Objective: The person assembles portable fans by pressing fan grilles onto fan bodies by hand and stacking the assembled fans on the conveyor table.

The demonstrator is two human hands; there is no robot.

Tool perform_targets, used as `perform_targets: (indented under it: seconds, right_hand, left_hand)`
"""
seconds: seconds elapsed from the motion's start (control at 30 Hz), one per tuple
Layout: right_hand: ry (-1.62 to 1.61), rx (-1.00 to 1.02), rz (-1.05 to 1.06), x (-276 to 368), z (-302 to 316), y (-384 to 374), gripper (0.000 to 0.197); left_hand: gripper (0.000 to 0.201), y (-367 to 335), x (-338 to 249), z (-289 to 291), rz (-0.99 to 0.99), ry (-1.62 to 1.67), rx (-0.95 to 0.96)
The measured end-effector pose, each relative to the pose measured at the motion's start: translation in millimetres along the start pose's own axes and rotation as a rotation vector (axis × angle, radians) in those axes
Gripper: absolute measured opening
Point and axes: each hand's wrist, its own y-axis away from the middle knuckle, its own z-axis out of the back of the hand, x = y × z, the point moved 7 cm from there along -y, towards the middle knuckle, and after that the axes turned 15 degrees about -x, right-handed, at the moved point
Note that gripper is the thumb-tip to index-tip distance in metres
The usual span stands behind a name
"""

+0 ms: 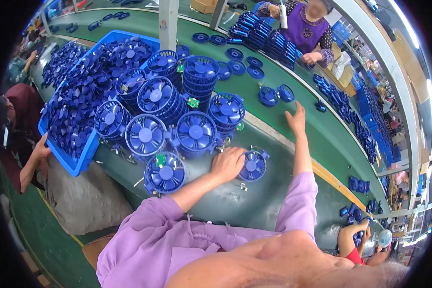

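Note:
My left hand [228, 163] rests low over the dark table, its fingers bent against the left rim of a small blue fan [253, 165]; the fingertips are partly hidden. My right hand [296, 117] stretches out over the green conveyor belt [305, 139], fingers apart and holding nothing. Just beyond its fingertips lies a pair of joined round blue fan parts [269, 96]. Left of my left hand stand stacks of blue slatted fan housings [195, 132] with blades inside. One nearer fan [165, 173] has a green circuit board on it.
A blue crate [79, 165] heaped with loose fan blades stands at the left. A metal post [168, 26] rises behind the stacks. Across the belt a person in a purple vest [305, 31] works beside piled blue parts. Other workers sit at the left and lower right.

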Motion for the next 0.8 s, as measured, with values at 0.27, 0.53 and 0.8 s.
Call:
perform_targets:
  seconds: [0.27,0.53,0.8]
  right_hand:
    - [0.09,0.074,-0.135,-54.5,-75.4,-62.8,0.074]
    - [-0.417,-0.215,-0.247,-10.3,-42.1,-68.1,0.042]
    - [-0.198,0.032,0.038,55.4,-43.7,-4.9,0.061]
  left_hand:
    - [0.022,8.2,-0.5,-0.7,0.035,0.001,0.025]
    - [0.021,4.2,3.0,4.4,0.04,0.0,0.011]
    - [0.022,3.0,1.8,2.5,-0.014,0.024,-0.007]
